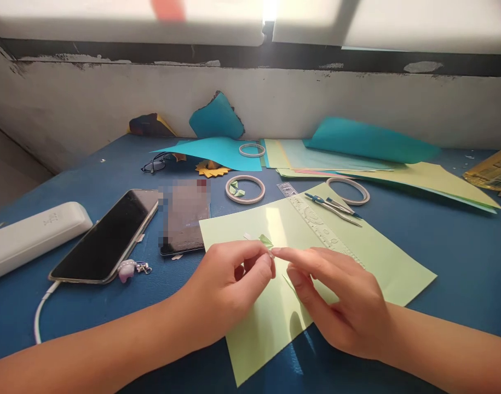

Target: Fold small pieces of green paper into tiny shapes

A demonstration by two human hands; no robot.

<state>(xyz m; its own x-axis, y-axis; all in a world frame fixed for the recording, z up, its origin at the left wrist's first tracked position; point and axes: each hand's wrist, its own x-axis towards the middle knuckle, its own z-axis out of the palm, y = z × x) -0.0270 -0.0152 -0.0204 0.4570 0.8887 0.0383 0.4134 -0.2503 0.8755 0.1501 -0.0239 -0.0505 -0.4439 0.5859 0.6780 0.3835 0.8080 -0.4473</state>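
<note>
My left hand (240, 279) is closed in a pinch, thumb against index finger, over a light green paper sheet (381, 268). What sits between those fingertips is too small to make out. Just behind them shows a small folded green paper piece (265, 241); whether it is held or lies on the sheet is unclear. The index finger of my right hand (336, 301) stretches out and meets the left fingertips, its thumb apart below. A thin green paper sliver (289, 282) lies near the right thumb. A clear ruler (316, 221) and a compass (334, 208) rest on the sheet.
Tape rings (263, 189) lie behind the sheet, one around small green paper pieces. Two phones, a black one (106, 235) and a pixelated one (184, 219), and a white power strip (36, 235) are left. Coloured paper (365, 142) and glasses (154, 164) sit near the wall.
</note>
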